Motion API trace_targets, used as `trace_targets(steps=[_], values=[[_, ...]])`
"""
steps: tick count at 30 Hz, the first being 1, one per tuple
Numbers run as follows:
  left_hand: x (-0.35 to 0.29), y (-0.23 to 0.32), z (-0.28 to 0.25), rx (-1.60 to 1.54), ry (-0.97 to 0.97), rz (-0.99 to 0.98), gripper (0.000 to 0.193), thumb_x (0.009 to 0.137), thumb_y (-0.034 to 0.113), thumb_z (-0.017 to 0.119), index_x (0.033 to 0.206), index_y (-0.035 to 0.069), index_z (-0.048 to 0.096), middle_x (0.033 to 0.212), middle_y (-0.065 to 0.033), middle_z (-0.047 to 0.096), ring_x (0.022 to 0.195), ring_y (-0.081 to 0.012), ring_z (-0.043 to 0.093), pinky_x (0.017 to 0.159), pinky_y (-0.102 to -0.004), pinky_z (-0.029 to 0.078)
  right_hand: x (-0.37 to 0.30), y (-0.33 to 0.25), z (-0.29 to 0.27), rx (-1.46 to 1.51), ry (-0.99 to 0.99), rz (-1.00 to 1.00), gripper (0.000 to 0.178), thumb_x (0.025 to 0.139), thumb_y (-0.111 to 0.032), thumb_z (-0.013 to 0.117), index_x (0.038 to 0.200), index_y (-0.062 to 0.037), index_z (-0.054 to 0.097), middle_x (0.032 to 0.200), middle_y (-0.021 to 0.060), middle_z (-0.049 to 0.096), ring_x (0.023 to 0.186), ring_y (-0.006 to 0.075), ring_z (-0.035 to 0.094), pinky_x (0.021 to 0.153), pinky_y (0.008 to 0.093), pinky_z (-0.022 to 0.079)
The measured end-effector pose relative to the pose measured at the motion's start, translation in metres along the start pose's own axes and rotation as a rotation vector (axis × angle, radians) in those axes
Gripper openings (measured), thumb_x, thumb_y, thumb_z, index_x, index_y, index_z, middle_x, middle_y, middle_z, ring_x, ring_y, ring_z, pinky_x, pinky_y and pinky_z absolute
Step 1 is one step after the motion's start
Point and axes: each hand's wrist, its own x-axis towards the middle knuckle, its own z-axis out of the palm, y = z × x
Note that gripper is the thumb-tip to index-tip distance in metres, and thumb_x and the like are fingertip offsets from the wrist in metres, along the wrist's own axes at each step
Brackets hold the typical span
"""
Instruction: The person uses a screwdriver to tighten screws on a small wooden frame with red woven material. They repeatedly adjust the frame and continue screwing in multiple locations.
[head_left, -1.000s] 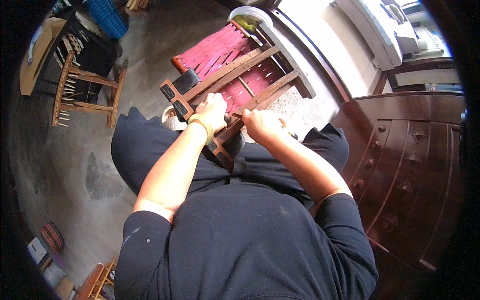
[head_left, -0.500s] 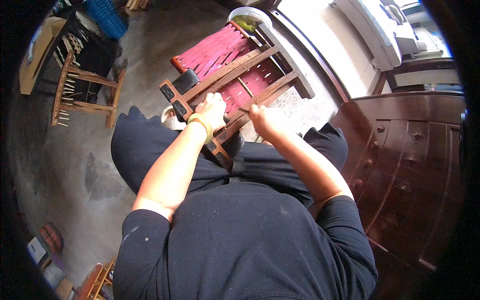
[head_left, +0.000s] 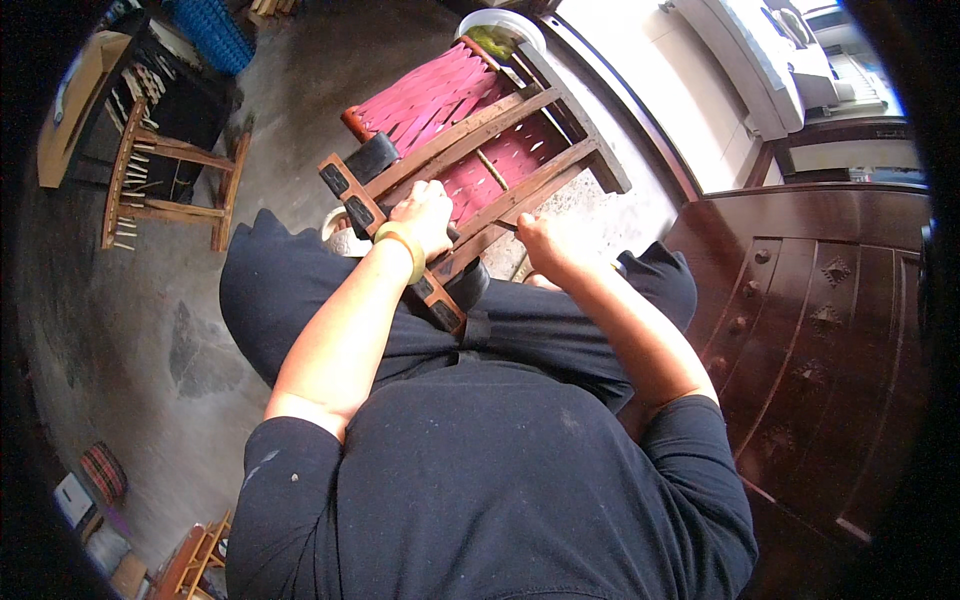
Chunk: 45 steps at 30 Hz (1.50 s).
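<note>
Across my lap lies a tilted wooden chair frame (head_left: 540, 170) with a seat of woven pink straps (head_left: 440, 95). My left hand (head_left: 425, 215), with a pale yellow bangle (head_left: 402, 248) at its wrist, closes over the near part of the frame; its fingertips are partly hidden. My right hand (head_left: 545, 243) is shut on a thin dark tool (head_left: 507, 226) whose tip lies beside the right-hand rail. Most of the tool is hidden in the fist, so its kind is unclear. A thin yellowish stick (head_left: 492, 168) runs between the two rails over the pink straps.
Beyond the chair stands a white basin (head_left: 520, 28) with something green inside. At the left, an upturned wooden stool frame (head_left: 175, 215) with pale pegs stands by a cardboard box (head_left: 75, 110) and a blue woven basket (head_left: 210, 35). A dark carved wooden panel (head_left: 800, 330) rises on my right.
My right hand has moved a little right and down, drawing the dark tool back along the rail. My left hand stays in place on the frame.
</note>
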Motion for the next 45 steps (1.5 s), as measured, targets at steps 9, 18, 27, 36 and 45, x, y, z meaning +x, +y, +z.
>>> trace_targets(steps=[9,18,27,36,45], values=[[-0.007,-0.006,-0.015,-0.004,-0.043,0.119,0.028,0.064,0.019,0.078,0.084,0.008,0.062,0.104,-0.0088,0.054,0.109,-0.0284,0.051,0.090,-0.0397,0.047,-0.014,-0.006,0.005,0.069,-0.014,0.053,0.021,0.091,-0.021,0.053,0.089,-0.0037,0.065,0.079,0.0176,0.069,0.072,0.0330,0.070,0.064,0.0469,0.054],[-0.031,-0.004,-0.039,-0.020,-0.123,0.136,0.016,0.068,0.017,0.071,0.081,0.009,0.065,0.083,-0.0118,0.069,0.085,-0.0300,0.066,0.073,-0.0421,0.050,-0.019,-0.017,0.004,0.084,-0.067,0.065,0.026,0.092,-0.026,0.053,0.085,-0.0035,0.065,0.074,0.0174,0.069,0.069,0.0319,0.070,0.058,0.0478,0.051],[-0.032,-0.008,-0.040,-0.057,-0.193,0.129,0.014,0.069,0.016,0.067,0.081,0.010,0.065,0.083,-0.0107,0.068,0.084,-0.0300,0.065,0.072,-0.0417,0.050,-0.012,-0.019,0.008,0.134,-0.082,0.042,0.031,0.094,-0.032,0.051,0.087,-0.0048,0.063,0.074,0.0170,0.069,0.070,0.0319,0.070,0.058,0.0488,0.050],[-0.035,-0.007,-0.039,-0.097,-0.153,0.123,0.011,0.071,0.017,0.066,0.080,0.010,0.064,0.083,-0.0108,0.066,0.086,-0.0299,0.064,0.074,-0.0418,0.049,-0.007,-0.014,0.011,0.782,-0.313,0.189,0.034,0.096,-0.034,0.048,0.087,-0.0034,0.059,0.072,0.0102,0.065,0.060,0.0195,0.064,0.055,0.0392,0.049],[-0.032,-0.009,-0.037,-0.088,-0.154,0.137,0.011,0.071,0.018,0.066,0.079,0.010,0.063,0.082,-0.0111,0.066,0.084,-0.0306,0.064,0.073,-0.0420,0.049,-0.009,-0.012,0.013,1.005,-0.351,0.212,0.023,0.096,-0.027,0.054,0.094,-0.0041,0.059,0.073,0.0033,0.063,0.057,0.0110,0.063,0.049,0.0262,0.050]])
